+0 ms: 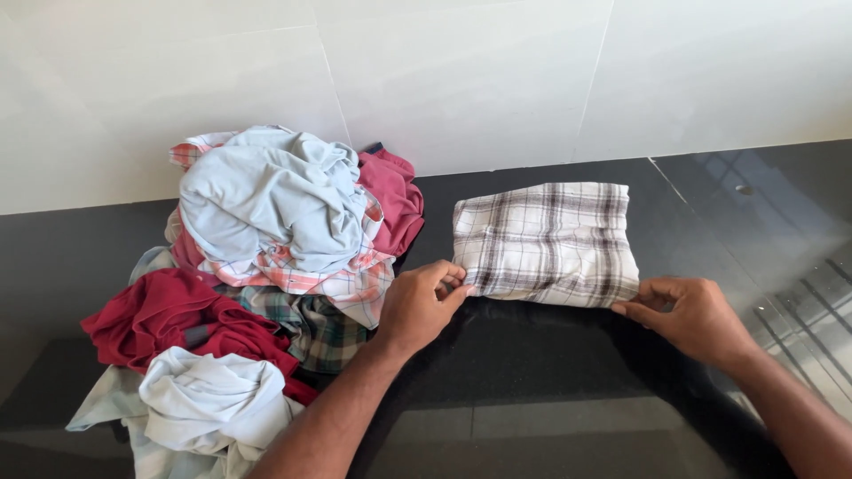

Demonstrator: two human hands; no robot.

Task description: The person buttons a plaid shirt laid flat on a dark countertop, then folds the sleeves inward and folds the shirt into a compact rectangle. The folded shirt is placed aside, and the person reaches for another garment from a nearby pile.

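Note:
A folded white shirt with brown plaid stripes (546, 241) lies flat on the glossy black counter (532, 390). My left hand (419, 304) pinches its near left corner between thumb and fingers. My right hand (695, 317) pinches its near right corner, fingertips touching the cloth's edge. Both forearms reach in from the bottom of the view.
A heap of unfolded clothes (266, 257) fills the left side: a pale blue garment on top, pink and red pieces, checked shirts, a white one at the front. A white tiled wall (497, 80) runs behind the counter.

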